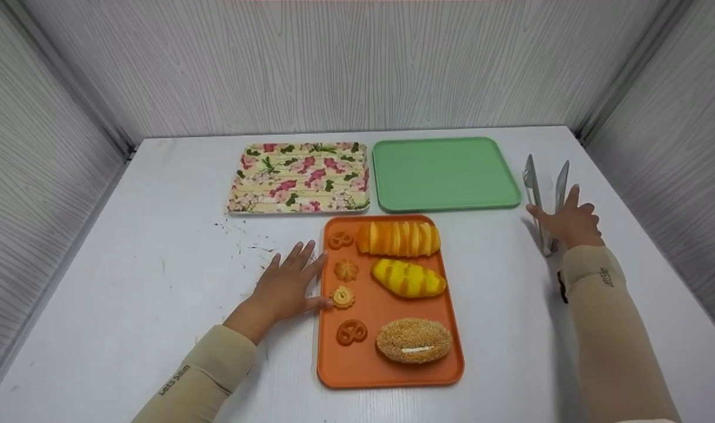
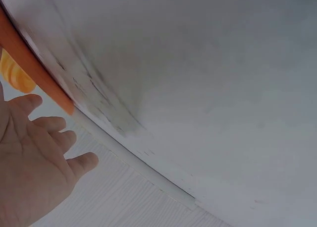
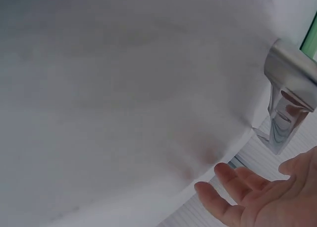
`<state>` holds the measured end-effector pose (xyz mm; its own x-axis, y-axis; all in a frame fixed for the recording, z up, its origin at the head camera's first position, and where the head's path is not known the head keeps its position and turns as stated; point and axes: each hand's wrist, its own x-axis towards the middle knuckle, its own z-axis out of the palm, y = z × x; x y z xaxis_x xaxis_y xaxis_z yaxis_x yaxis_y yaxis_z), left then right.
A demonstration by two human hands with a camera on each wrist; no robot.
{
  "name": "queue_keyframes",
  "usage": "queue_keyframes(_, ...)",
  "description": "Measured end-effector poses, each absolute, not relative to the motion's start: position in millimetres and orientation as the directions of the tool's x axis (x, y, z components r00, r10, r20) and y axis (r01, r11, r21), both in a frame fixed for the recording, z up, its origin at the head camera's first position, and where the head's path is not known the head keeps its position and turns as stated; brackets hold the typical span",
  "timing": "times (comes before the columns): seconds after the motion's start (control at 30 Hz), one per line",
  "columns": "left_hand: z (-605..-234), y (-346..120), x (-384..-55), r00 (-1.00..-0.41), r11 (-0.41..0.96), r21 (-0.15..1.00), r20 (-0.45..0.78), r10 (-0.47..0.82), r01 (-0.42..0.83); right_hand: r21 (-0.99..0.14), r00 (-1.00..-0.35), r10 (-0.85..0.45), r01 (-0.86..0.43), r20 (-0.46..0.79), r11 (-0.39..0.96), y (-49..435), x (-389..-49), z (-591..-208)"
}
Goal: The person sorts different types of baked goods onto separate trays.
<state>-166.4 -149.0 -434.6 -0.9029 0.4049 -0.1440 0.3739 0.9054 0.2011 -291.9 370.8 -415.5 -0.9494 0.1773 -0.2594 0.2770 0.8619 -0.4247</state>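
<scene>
My left hand [image 1: 286, 288] reaches over the left edge of an orange tray [image 1: 386, 377], fingers spread and straight, thumb right beside a flower-shaped cookie [image 1: 342, 297]. On the tray lie a sliced loaf [image 1: 398, 239], a yellow striped bun [image 1: 409, 278], an oval seeded bun [image 1: 413, 338] and several small cookies, one a pretzel [image 1: 351, 333]. At the far right, metal tongs [image 1: 533, 185] stand with their arms apart. My right hand [image 1: 570, 224] is at their near part, fingers loosely extended and overlapping one arm; in the right wrist view its fingers hold nothing.
A floral tray [image 1: 301, 177] and a green tray [image 1: 445, 175] lie side by side behind the orange one. Dark scuff marks show on the white table [image 1: 157, 247]. Wood-patterned panels [image 1: 357, 64] wall the back and both sides.
</scene>
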Motion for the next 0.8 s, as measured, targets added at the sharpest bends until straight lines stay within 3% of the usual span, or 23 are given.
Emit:
queue_keyframes(0.5,-433.2,-148.0,-166.0,-0.856,0.853,0.255,-0.139,0.498,0.455,-0.556,-0.961,0.131,0.248,-0.242,0.793,371.3,-298.2,-416.2)
queue_keyframes(0.8,-436.0,-148.3,-167.3,-0.861,0.86,0.269,-0.156,0.483,0.434,-0.542,-0.965,0.099,0.22,-0.243,0.811,371.5,-301.2,-417.0)
